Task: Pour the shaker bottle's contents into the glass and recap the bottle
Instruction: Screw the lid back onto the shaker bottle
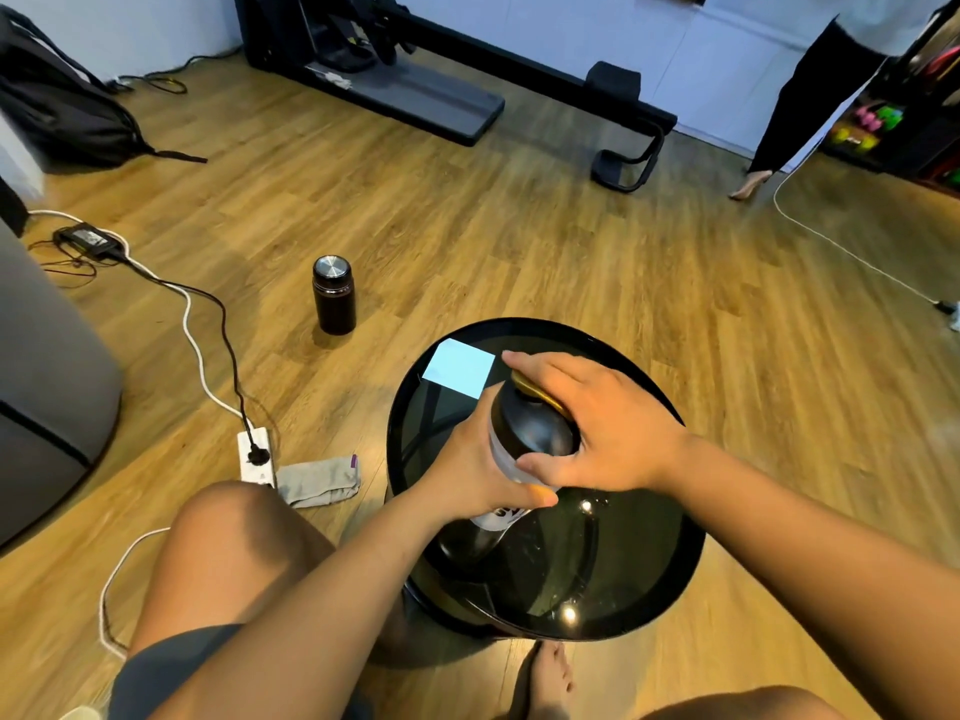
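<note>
shaker bottle [524, 459] upright on the round black glass table [649, 589], toward its near-left side. left hand [470, 472] wrapped closed around the bottle's body; right hand [605, 426] clamped over the black lid [537, 426], fingers curled down its rim. pale blue paper square [458, 367] flat at the table's far-left edge.

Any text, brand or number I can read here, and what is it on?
Shaker bottle: white lettering below the left hand, mostly covered, unreadable.
Blue note on the table: blank.
Black flask on the floor: no text visible.
Power strip: marks too small to read.
</note>
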